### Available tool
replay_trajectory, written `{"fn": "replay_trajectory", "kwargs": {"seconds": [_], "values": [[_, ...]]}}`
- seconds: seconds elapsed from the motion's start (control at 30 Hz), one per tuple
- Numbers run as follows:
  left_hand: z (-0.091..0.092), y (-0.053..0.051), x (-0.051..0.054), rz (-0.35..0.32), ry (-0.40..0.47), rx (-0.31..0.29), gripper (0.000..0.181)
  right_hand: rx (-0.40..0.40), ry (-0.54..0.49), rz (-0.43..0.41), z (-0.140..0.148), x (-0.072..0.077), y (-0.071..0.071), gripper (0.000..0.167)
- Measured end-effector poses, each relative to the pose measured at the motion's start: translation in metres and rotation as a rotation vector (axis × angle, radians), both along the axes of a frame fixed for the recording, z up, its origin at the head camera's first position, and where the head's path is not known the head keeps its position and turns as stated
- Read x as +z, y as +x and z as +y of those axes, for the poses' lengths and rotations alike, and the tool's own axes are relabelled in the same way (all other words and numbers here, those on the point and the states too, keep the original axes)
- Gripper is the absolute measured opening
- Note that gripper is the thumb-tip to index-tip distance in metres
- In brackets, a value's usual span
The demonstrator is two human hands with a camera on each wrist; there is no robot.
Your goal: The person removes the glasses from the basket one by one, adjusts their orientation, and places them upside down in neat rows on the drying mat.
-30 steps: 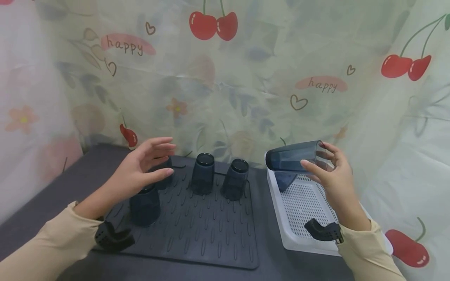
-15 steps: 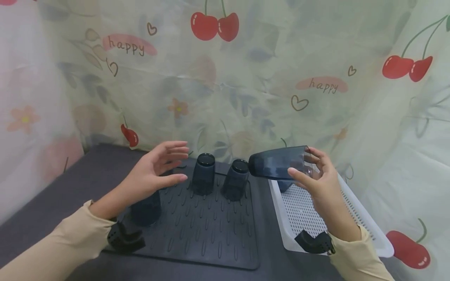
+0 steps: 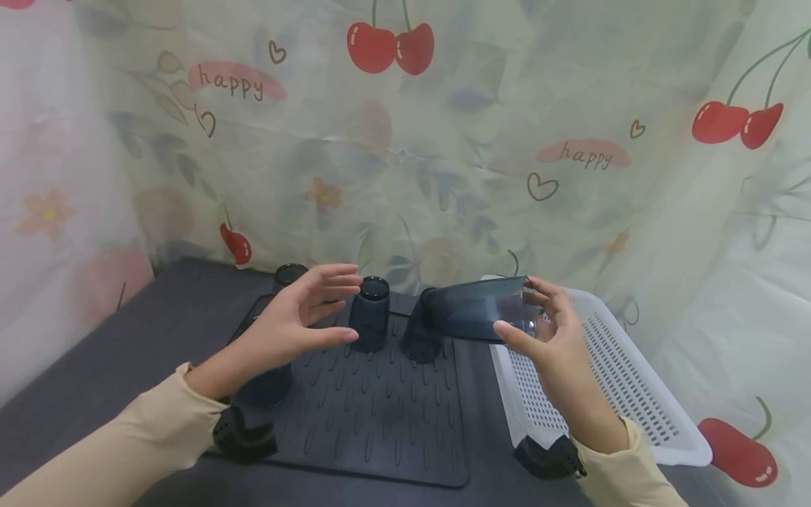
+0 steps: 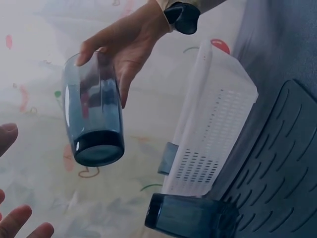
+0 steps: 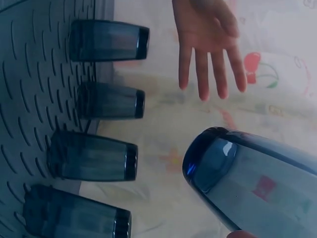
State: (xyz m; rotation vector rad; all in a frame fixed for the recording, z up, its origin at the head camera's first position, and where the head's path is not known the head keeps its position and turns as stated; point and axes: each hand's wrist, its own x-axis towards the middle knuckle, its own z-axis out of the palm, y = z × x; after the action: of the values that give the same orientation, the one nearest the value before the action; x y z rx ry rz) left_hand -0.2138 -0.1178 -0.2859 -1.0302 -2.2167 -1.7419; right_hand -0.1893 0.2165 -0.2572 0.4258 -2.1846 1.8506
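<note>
My right hand (image 3: 560,352) grips a translucent blue-grey drinking glass (image 3: 478,308) near its open rim. The glass lies almost sideways in the air, its dark base pointing left. My left hand (image 3: 304,317) hovers to the left with fingers spread and holds nothing; the right wrist view shows its palm facing the held glass (image 5: 257,183). Several matching glasses stand upside down on a black ribbed drying mat (image 3: 380,429), among them a middle one (image 3: 370,320) and a right one (image 3: 418,338), partly hidden behind the held glass. My left hand and forearm partly cover the left ones.
Right of the mat stands a white perforated plastic basket (image 3: 681,426). Part of another blue glass (image 4: 168,157) shows at the basket in the left wrist view. A dark cloth (image 3: 171,324) covers the table, and a cherry-print curtain (image 3: 443,141) hangs behind.
My right hand has carried the glass left and downward, from over the basket toward the mat's right side. My left hand has moved right and slightly down, fingers still spread.
</note>
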Motion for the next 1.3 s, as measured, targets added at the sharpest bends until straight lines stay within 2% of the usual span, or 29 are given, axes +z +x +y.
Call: {"fn": "replay_trajectory", "kwargs": {"seconds": [0.17, 0.4, 0.97, 1.13, 1.3], "values": [[0.006, 0.0, -0.002, -0.019, -0.001, -0.021, 0.074, 0.052, -0.021, 0.037, -0.007, -0.005, 0.004, 0.067], [0.014, 0.0, -0.008, -0.033, -0.026, -0.037, 0.073, 0.057, -0.017, 0.02, -0.016, -0.013, 0.011, 0.07], [0.025, -0.001, -0.022, -0.109, -0.02, -0.109, 0.076, 0.126, -0.067, 0.028, -0.032, -0.024, 0.024, 0.071], [0.027, 0.001, -0.025, -0.153, -0.024, -0.126, 0.078, 0.145, -0.076, 0.055, -0.035, -0.028, 0.026, 0.07], [0.029, 0.003, -0.028, -0.166, -0.021, -0.151, 0.079, 0.158, -0.089, 0.064, -0.036, -0.031, 0.027, 0.068]]}}
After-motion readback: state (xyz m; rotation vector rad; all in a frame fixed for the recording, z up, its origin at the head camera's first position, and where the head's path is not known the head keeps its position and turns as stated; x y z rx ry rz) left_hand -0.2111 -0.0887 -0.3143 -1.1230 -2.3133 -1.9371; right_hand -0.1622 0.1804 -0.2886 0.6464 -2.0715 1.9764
